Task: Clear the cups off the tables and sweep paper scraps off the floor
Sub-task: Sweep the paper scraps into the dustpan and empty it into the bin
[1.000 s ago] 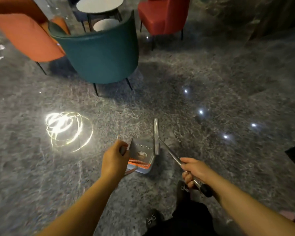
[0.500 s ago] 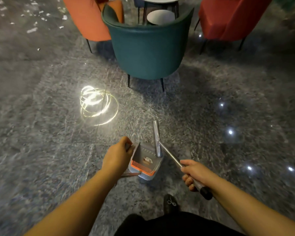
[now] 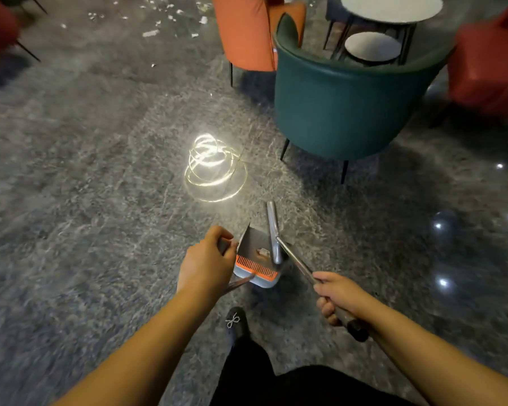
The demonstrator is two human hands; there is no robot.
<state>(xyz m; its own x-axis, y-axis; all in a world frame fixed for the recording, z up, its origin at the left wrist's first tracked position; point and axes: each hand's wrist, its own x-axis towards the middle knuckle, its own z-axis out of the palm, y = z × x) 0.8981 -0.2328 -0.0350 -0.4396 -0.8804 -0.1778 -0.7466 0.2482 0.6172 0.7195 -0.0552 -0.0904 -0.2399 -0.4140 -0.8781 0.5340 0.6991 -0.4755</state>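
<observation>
The left hand (image 3: pixel 207 263) reaches in from the lower left of the frame, forearm stretched forward and back of the hand up; its grip is curled tight around the handle of the dustpan (image 3: pixel 258 259), with the thumb pressed at the top. The dustpan hangs at the centre of the frame, grey with an orange comb strip along its near edge, and 1 small pale scrap lies inside it. Just to its right, the broom (image 3: pixel 294 259) slants from lower right to upper left, its grey head resting against the right side of the dustpan. The right hand (image 3: pixel 339 297) comes in from the lower right, knuckles toward the left, its grip wrapped firmly around the metal shaft just above the dark end cap.

The paper scraps (image 3: pixel 150 33) lie scattered on the grey stone floor (image 3: pixel 71 200) in the upper left of the frame, well apart from the dustpan; they are too small and blurred to count. A bright looped light reflection shines on the floor left of centre.

Along the top stand 4 chairs: 1 dark red at the far upper left, 1 orange chair (image 3: pixel 247 33), 1 teal chair (image 3: pixel 343 106) with its back to the camera, and 1 red chair (image 3: pixel 487 65) at the right edge. Behind the teal chair are 2 round white tabletops (image 3: pixel 390 8), 1 large and 1 smaller and lower. 1 dark shoe (image 3: pixel 236 323) shows at bottom centre.
</observation>
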